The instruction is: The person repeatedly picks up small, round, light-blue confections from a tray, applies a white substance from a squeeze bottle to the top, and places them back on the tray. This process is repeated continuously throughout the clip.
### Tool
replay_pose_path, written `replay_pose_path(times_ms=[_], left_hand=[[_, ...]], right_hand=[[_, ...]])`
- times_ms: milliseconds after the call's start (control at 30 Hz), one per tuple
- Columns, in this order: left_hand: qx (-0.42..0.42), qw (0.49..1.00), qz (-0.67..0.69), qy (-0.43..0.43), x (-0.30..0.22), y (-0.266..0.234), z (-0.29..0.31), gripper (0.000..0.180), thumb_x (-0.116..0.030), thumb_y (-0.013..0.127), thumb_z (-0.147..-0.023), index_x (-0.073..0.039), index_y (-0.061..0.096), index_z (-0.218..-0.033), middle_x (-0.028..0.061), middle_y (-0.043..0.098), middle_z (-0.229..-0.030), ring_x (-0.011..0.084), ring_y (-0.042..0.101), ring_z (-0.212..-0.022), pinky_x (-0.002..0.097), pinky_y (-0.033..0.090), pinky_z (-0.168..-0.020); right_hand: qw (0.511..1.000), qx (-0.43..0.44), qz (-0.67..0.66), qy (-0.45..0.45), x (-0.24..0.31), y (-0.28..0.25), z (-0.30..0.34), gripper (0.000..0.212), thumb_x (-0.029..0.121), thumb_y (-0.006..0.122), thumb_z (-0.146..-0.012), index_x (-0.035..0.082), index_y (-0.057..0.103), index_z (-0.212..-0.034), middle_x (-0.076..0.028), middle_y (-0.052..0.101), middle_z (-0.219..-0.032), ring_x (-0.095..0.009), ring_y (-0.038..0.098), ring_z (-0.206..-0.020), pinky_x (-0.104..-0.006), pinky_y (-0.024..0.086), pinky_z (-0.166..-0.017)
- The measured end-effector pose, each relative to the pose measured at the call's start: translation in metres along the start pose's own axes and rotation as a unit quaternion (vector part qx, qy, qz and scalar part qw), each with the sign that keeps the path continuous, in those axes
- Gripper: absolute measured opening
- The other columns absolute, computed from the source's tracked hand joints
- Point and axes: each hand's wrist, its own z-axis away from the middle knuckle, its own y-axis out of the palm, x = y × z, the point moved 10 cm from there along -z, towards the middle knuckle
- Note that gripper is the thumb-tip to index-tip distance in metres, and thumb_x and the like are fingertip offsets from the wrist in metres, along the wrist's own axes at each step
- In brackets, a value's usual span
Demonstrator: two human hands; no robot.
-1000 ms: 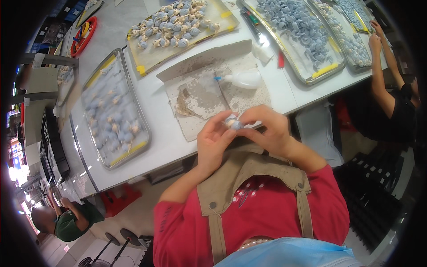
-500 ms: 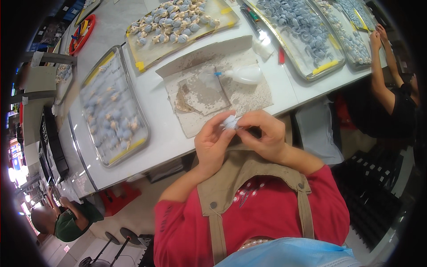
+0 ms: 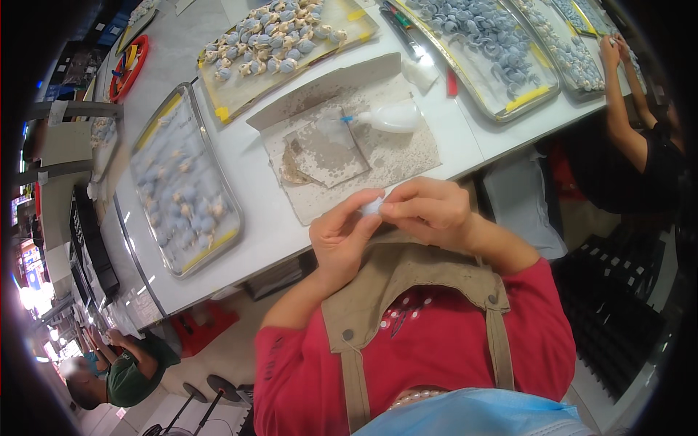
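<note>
A small pale blue piece [image 3: 371,208] is pinched between my two hands, just off the table's near edge; my fingers cover most of it, so its exact kind cannot be told. My left hand [image 3: 339,236] grips it from the left with thumb and forefinger. From the other side, the bunched fingertips of my right hand [image 3: 435,211] press on it. Beyond my hands lies a stained, folded sheet of cardboard [image 3: 418,156]. On that sheet rests a white squeeze bottle [image 3: 396,116] with a blue nozzle, lying on its side.
To the left is a tray [image 3: 236,218] of blue-and-cream figures under clear film. A board [image 3: 313,64] at the back bears several more. Blue curved pieces [image 3: 494,43] fill a right-hand tray. Co-workers sit at far right and lower left; a red ring-shaped holder [image 3: 129,69] stands far left.
My right fingers have closed further over the pale blue piece, so less of it shows. Both hands stay together at the same spot. The table view has shifted slightly.
</note>
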Motion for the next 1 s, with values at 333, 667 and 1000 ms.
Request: replay_pose_path(times_ms=[333, 667, 1000], left_hand=[[0.03, 0.993, 0.041, 0.107, -0.013, -0.001, -0.006, 0.03, 0.005, 0.057, -0.082, 0.003, 0.054, -0.112, 0.0152, 0.056, -0.117, 0.0184, 0.055, -0.104, 0.0299, 0.043, -0.09], [0.055, 0.986, 0.157, 0.016, 0.004, 0.008, -0.006, 0.026, -0.002, 0.059, -0.084, 0.001, 0.051, -0.108, 0.0169, 0.055, -0.114, 0.0213, 0.056, -0.1, 0.033, 0.044, -0.089], [0.111, 0.984, 0.13, 0.053, -0.003, 0.011, -0.005, 0.025, -0.008, 0.063, -0.083, -0.001, 0.053, -0.105, 0.0167, 0.057, -0.108, 0.0211, 0.056, -0.1, 0.0333, 0.044, -0.087]], right_hand=[[0.998, -0.035, 0.02, -0.053, -0.001, -0.014, -0.011, 0.027, 0.003, 0.075, -0.062, 0.006, 0.067, -0.088, -0.007, 0.055, -0.086, -0.022, 0.054, -0.08, -0.0295, 0.045, -0.069], [0.95, 0.102, -0.244, 0.166, -0.043, 0.026, -0.01, 0.044, 0.017, 0.078, -0.066, 0.003, 0.059, -0.103, -0.011, 0.059, -0.107, -0.021, 0.059, -0.095, -0.0293, 0.045, -0.083], [0.927, 0.153, -0.268, 0.212, -0.041, 0.029, -0.008, 0.036, 0.017, 0.077, -0.068, 0.0, 0.06, -0.094, -0.01, 0.065, -0.095, -0.014, 0.061, -0.084, -0.0264, 0.047, -0.078]])
